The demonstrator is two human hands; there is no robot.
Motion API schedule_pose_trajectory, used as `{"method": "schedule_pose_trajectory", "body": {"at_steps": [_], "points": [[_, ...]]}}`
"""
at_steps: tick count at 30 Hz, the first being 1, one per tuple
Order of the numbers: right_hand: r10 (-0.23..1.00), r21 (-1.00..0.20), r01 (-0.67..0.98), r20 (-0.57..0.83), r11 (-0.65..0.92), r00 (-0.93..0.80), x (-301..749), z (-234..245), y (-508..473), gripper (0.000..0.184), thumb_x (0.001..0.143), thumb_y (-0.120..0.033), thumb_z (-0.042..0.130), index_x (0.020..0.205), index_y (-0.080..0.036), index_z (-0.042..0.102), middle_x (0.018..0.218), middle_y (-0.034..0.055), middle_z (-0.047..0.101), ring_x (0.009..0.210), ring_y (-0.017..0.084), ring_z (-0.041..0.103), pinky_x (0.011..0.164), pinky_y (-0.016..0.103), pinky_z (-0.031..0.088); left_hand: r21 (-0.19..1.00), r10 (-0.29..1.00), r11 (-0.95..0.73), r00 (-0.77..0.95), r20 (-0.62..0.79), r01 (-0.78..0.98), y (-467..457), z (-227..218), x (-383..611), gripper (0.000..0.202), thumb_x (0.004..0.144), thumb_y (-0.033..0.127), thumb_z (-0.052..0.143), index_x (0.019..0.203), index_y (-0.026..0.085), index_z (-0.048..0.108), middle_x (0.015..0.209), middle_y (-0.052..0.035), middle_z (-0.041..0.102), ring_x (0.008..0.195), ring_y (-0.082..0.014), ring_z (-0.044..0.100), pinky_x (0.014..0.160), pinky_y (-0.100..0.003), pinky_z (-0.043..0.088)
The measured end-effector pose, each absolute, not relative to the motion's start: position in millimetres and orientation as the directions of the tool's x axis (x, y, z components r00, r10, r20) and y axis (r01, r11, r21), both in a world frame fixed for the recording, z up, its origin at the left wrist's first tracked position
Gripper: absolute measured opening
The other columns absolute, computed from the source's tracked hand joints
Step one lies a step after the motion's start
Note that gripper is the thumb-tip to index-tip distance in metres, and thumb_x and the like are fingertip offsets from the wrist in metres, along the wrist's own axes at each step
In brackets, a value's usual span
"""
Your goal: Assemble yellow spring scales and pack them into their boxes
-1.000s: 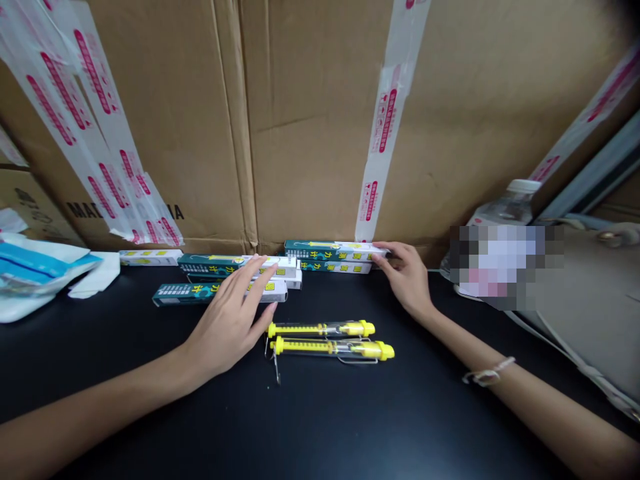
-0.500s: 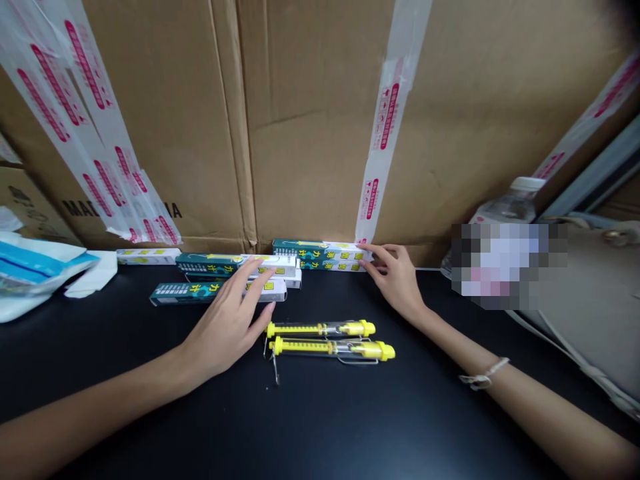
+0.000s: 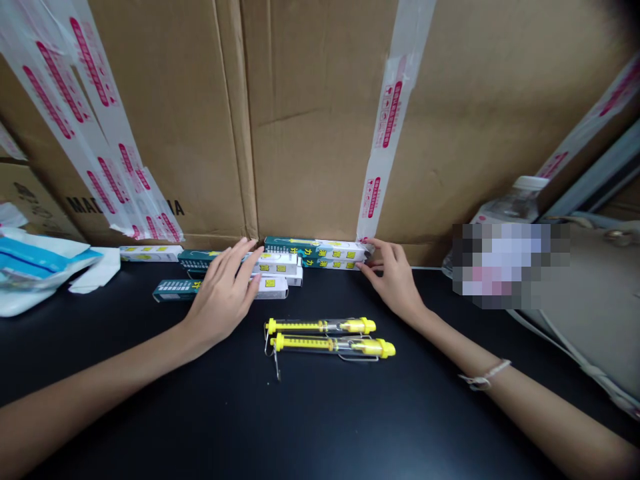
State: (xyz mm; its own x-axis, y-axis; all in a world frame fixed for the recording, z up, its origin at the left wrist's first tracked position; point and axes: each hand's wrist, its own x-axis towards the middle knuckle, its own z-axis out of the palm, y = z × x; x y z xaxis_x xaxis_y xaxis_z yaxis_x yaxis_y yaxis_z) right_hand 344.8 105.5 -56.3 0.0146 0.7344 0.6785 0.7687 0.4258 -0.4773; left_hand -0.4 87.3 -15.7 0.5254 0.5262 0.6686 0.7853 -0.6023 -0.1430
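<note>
Several long teal and white boxes lie at the back of a black table (image 3: 320, 413). My left hand (image 3: 225, 293) lies flat with fingers stretched over the near boxes (image 3: 273, 285), fingertips close to the left end of a stacked pair of boxes (image 3: 320, 253) by the cardboard. At the right end of that pair, the fingers of my right hand (image 3: 393, 277) are curled and pressing against it. Two clear tubes with yellow ends (image 3: 327, 337) lie side by side in front, between my arms, untouched.
A wall of taped cardboard cartons (image 3: 310, 120) closes the back of the table. White and blue packets (image 3: 35, 267) lie at the far left beside one more box (image 3: 150, 253). A plastic bottle (image 3: 510, 203) and a grey bag (image 3: 595, 307) sit at the right.
The stacked pair of boxes has slid left along the cardboard with my right hand behind it. My left hand has moved up and left over the near boxes.
</note>
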Motion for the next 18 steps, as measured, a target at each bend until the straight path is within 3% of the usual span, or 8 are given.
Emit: {"method": "schedule_pose_trajectory", "body": {"at_steps": [3,6,11,18], "points": [[0.707,-0.446,0.800,0.706,0.401,0.040,345.4,-55.5,104.4,0.050,0.088,-0.030,0.066,0.135,-0.019,0.052,0.120,0.0139,0.048,0.085,0.022,0.065,0.092,0.050,0.057,-0.146,0.554,-0.547,0.488,0.675,0.824,95.1,-19.0,-3.4,0.048,0.101,0.023,0.038,0.147,0.009,0.037,0.144,-0.0227,0.049,0.138,-0.0357,0.042,0.110,-0.059,0.035],[0.676,-0.414,0.827,0.735,0.379,0.058,345.5,-52.9,102.7,0.047,0.086,-0.029,0.066,0.130,-0.017,0.054,0.119,0.0146,0.049,0.101,0.028,0.060,0.099,0.053,0.050,-0.154,0.573,-0.518,0.475,0.668,0.842,94.5,-20.5,-4.1,0.047,0.101,0.028,0.041,0.143,0.008,0.043,0.130,-0.0231,0.058,0.125,-0.0372,0.052,0.103,-0.059,0.039],[0.625,-0.386,0.853,0.775,0.351,0.094,344.1,-47.0,98.6,0.037,0.087,-0.028,0.062,0.123,-0.017,0.057,0.114,0.0144,0.053,0.101,0.030,0.057,0.094,0.054,0.049,-0.178,0.565,-0.492,0.468,0.680,0.852,87.3,-17.2,-3.5,0.042,0.100,0.030,0.046,0.137,0.012,0.053,0.113,-0.0197,0.062,0.108,-0.0359,0.057,0.090,-0.054,0.044],[0.591,-0.389,0.839,0.800,0.381,0.102,337.6,-37.2,88.1,0.022,0.090,-0.024,0.056,0.111,-0.019,0.061,0.104,0.0121,0.057,0.097,0.028,0.058,0.089,0.048,0.049,-0.217,0.485,-0.570,0.538,0.689,0.792,80.9,-12.1,-2.7,0.027,0.098,0.019,0.049,0.122,0.012,0.060,0.119,-0.0195,0.064,0.113,-0.0351,0.057,0.092,-0.053,0.043]]}}
